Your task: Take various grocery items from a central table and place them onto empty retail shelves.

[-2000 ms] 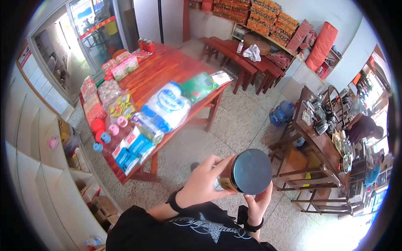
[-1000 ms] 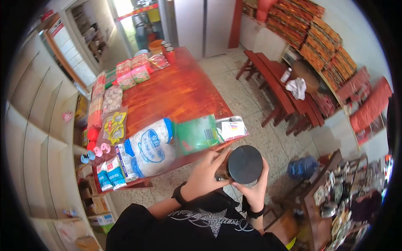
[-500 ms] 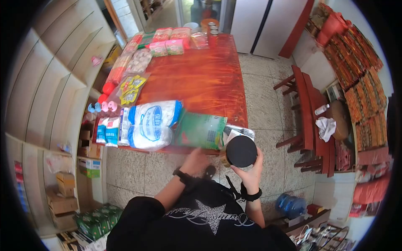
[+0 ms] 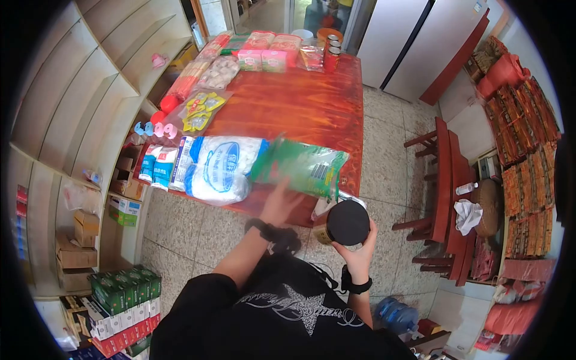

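Note:
My right hand (image 4: pixel 360 249) is wrapped round a jar with a wide black lid (image 4: pixel 348 222), held at the near right corner of the table. My left hand (image 4: pixel 284 204), blurred by motion, reaches over the table's near edge with its fingers stretched out at the lower side of a green plastic bag (image 4: pixel 312 165). The bag lies at a slant. Left of it is a clear and blue package of white film or bags (image 4: pixel 221 171). A silvery flat packet (image 4: pixel 354 199) is partly hidden behind the jar.
The red wooden table (image 4: pixel 288 108) carries yellow sachets (image 4: pixel 203 111), a bag of garlic-like bulbs (image 4: pixel 220 72), pink packs (image 4: pixel 274 60) and cans (image 4: pixel 332 59). Shelves (image 4: pixel 72 90) stand left; a dark red bench (image 4: pixel 447 198) stands right. Green cartons (image 4: pixel 123 288) are stacked lower left.
The green bag has shifted and turned, its near edge now farther from the table's front edge. My left hand has reached forward to it. My right hand still holds the jar; the view has tilted.

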Demonstrator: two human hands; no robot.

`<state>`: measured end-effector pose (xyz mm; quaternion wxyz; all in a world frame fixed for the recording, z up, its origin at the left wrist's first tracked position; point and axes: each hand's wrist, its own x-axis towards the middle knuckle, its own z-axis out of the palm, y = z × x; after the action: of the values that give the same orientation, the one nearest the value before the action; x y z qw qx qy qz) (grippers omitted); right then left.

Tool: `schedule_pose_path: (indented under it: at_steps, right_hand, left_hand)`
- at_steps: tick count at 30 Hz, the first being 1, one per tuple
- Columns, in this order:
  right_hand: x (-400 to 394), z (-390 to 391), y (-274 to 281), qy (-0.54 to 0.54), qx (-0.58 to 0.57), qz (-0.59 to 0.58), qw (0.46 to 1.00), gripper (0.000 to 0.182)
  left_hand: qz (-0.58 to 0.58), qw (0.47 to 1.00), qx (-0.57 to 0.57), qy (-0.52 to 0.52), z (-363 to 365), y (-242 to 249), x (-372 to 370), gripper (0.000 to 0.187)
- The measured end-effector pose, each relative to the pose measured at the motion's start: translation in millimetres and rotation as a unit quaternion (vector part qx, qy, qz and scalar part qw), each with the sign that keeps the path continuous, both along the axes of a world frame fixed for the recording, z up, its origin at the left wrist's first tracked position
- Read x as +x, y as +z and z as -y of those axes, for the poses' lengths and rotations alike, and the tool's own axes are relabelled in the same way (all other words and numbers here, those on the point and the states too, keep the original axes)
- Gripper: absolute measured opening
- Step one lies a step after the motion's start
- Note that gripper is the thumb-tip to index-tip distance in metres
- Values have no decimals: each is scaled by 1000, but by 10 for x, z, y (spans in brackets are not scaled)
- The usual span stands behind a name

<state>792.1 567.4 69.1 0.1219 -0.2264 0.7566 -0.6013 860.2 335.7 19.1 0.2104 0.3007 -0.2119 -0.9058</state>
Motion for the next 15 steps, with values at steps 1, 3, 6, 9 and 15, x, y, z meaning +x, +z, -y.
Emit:
schedule_pose_path:
  at_steps: [1, 3, 6, 9, 15]
  right_hand:
    - [3, -4, 3, -7, -5, -3, 1000, 104]
    - [8, -2, 26, -13, -11, -6, 1000, 104]
    - [13, 28, 61, -9, -2, -19, 1000, 103]
    - [24, 109, 54, -2, 15, -34, 999, 101]
    - [141, 416, 65, -1, 9, -38, 999, 99]
  left_hand:
    - [-33, 999, -8, -7, 44, 78, -50, 46]
    - [-31, 993, -112, -2, 164, 194, -111, 46]
    - [-55, 981, -180, 37, 401, 568, -141, 44]
    - [-39, 994, -11, 97, 995, 718, -119, 42]
    - [79, 978, 20, 192, 2155, 199, -134, 38]
